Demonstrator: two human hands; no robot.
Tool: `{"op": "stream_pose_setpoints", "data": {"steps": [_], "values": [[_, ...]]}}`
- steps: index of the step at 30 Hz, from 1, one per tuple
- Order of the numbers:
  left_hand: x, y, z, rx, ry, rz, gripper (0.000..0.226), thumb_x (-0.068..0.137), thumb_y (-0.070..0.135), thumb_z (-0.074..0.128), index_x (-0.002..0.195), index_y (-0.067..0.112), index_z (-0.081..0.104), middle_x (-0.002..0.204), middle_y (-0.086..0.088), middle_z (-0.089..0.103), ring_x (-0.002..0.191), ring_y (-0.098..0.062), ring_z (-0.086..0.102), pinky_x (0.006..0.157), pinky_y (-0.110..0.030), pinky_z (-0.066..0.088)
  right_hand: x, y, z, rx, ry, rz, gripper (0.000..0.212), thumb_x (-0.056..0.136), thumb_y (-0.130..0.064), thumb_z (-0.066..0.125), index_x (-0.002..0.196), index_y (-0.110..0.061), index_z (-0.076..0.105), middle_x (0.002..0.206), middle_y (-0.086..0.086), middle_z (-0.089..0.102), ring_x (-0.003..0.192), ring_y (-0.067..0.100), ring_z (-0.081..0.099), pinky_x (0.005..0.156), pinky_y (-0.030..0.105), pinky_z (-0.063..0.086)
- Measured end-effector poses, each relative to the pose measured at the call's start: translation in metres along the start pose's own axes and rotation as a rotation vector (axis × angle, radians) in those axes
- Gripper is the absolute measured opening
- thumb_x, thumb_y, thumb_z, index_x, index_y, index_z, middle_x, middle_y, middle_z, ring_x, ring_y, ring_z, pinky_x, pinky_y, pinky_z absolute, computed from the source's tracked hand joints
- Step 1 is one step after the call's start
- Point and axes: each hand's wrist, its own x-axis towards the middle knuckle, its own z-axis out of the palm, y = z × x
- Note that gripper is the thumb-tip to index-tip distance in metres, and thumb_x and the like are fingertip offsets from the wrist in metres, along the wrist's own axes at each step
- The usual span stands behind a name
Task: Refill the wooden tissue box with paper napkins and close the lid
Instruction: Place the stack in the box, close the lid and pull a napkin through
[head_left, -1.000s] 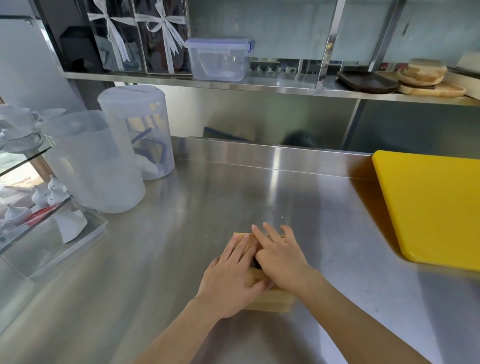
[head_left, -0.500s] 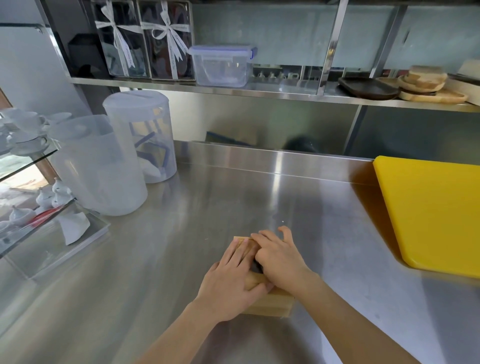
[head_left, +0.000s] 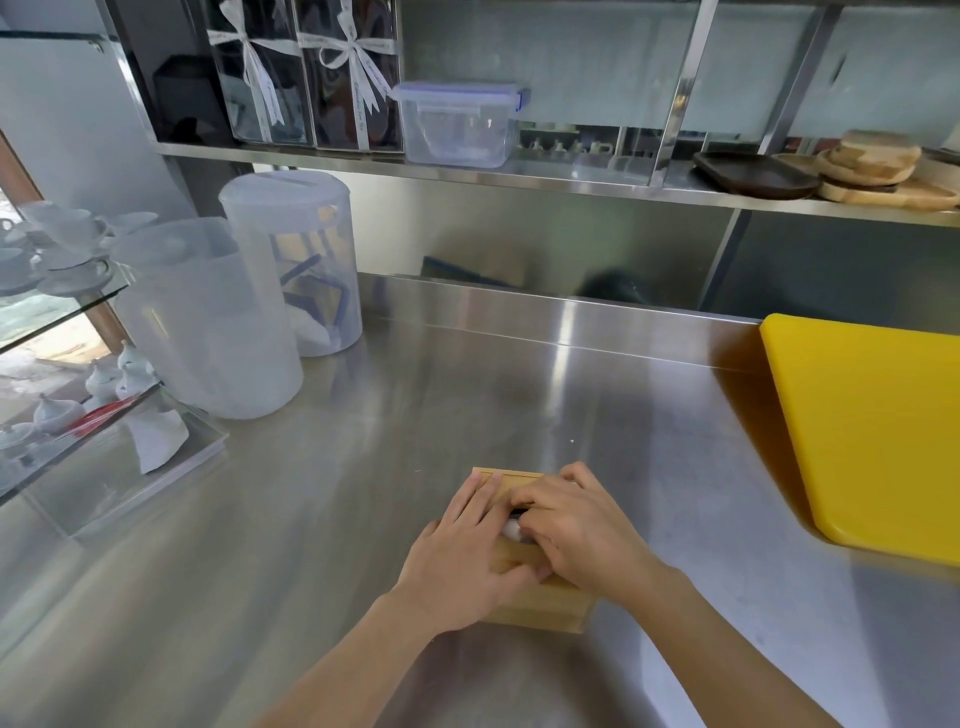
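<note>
Wooden box (head_left: 540, 605) is sitting low center of the frame on the steel counter (head_left: 332, 509), long axis running away from the person. Both hands are lying flat on its lid, left hand (head_left: 467, 564) and right hand (head_left: 582, 530), fingers together, gripping nothing, covering the slot where a bit of white napkin (head_left: 511, 529) is peeking out.

My right hand (head_left: 587, 535) curled: its fingers, flat and stretched toward twelve o'clock a second earlier, bent inward over the slot of the wooden tissue box (head_left: 540, 608), where a bit of white napkin (head_left: 511, 529) came into sight.
</note>
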Motion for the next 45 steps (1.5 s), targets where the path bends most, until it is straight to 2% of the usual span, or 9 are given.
{"op": "stream_pose_setpoints", "data": {"steps": [6,12,16,19,26,31,37,41,45], "values": [[0.003,-0.002,-0.002,-0.130,-0.064,0.014,0.064,0.073,0.069,0.046,0.128,0.040,0.033,0.156,0.014,0.005,0.141,-0.002,-0.012,0.111,-0.046,0.026,-0.006,0.006,0.005,-0.008,-0.003,-0.018,0.016,0.071,-0.023,0.053,0.059,-0.019,0.063,0.067,-0.008,0.065,0.062,0.013,0.058,0.068,0.024,0.031],[0.015,-0.010,-0.014,-0.268,-0.004,0.077,0.022,0.084,0.038,0.059,0.097,0.021,0.062,0.140,0.002,0.038,0.136,-0.015,0.015,0.105,-0.021,0.016,-0.003,0.002,0.009,0.086,0.020,0.086,0.022,0.083,-0.019,0.044,0.066,-0.020,0.058,0.063,-0.008,0.063,0.060,0.014,0.059,0.067,0.027,0.034],[0.022,-0.010,-0.023,-0.181,-0.044,0.091,0.017,0.089,0.029,0.054,0.093,0.016,0.064,0.130,0.003,0.047,0.122,-0.018,0.035,0.105,-0.039,0.030,-0.005,0.002,0.006,0.219,-0.041,0.193,0.013,0.093,-0.025,0.048,0.095,-0.018,0.059,0.093,-0.011,0.068,0.088,0.005,0.053,0.092,0.027,0.034],[0.020,-0.008,-0.022,-0.136,0.003,0.132,0.015,0.090,0.026,0.051,0.092,0.017,0.063,0.118,0.005,0.053,0.111,-0.015,0.042,0.098,-0.039,0.033,-0.009,0.004,0.006,0.296,0.015,0.200,0.021,0.091,-0.014,0.051,0.108,-0.022,0.059,0.106,-0.016,0.066,0.099,-0.001,0.051,0.093,0.021,0.026],[0.020,0.009,-0.022,0.105,0.133,0.249,0.022,0.095,0.028,0.040,0.097,0.022,0.061,0.104,0.008,0.061,0.104,-0.008,0.046,0.101,-0.027,0.018,-0.008,0.010,-0.001,0.567,0.030,0.379,0.017,0.082,0.003,0.060,0.092,-0.007,0.068,0.086,0.004,0.074,0.080,0.015,0.064,0.076,0.016,0.045],[0.021,0.000,-0.025,-0.158,0.123,0.206,0.015,0.089,0.021,0.051,0.091,0.015,0.065,0.091,0.005,0.061,0.087,-0.011,0.049,0.083,-0.026,0.035,-0.009,0.005,0.000,0.565,0.070,0.467,0.020,0.084,-0.001,0.062,0.103,-0.008,0.066,0.097,0.002,0.072,0.079,0.003,0.059,0.077,-0.002,0.035],[0.015,-0.008,-0.025,-0.272,0.202,0.163,0.009,0.085,0.011,0.057,0.084,0.011,0.065,0.076,0.019,0.054,0.074,0.009,0.048,0.068,-0.007,0.033,-0.013,0.010,0.007,0.434,0.080,0.417,0.008,0.082,-0.009,0.065,0.080,-0.010,0.072,0.091,0.000,0.070,0.089,0.020,0.060,0.088,0.031,0.039],[0.015,-0.006,-0.026,-0.271,0.172,0.166,0.006,0.084,0.016,0.059,0.085,0.012,0.063,0.085,0.004,0.061,0.075,-0.005,0.053,0.070,-0.019,0.041,-0.011,0.009,0.008,0.437,0.088,0.379,0.015,0.082,-0.011,0.059,0.077,-0.011,0.073,0.086,-0.002,0.073,0.086,0.015,0.063,0.086,0.031,0.042],[0.017,-0.008,-0.026,-0.208,0.115,0.191,0.009,0.084,0.023,0.059,0.087,0.015,0.064,0.092,-0.001,0.061,0.082,-0.017,0.057,0.080,-0.033,0.045,-0.011,0.004,0.006,0.391,0.096,0.356,0.016,0.088,-0.008,0.053,0.081,-0.008,0.068,0.086,0.002,0.071,0.086,0.010,0.052,0.081,0.013,0.031]]}}
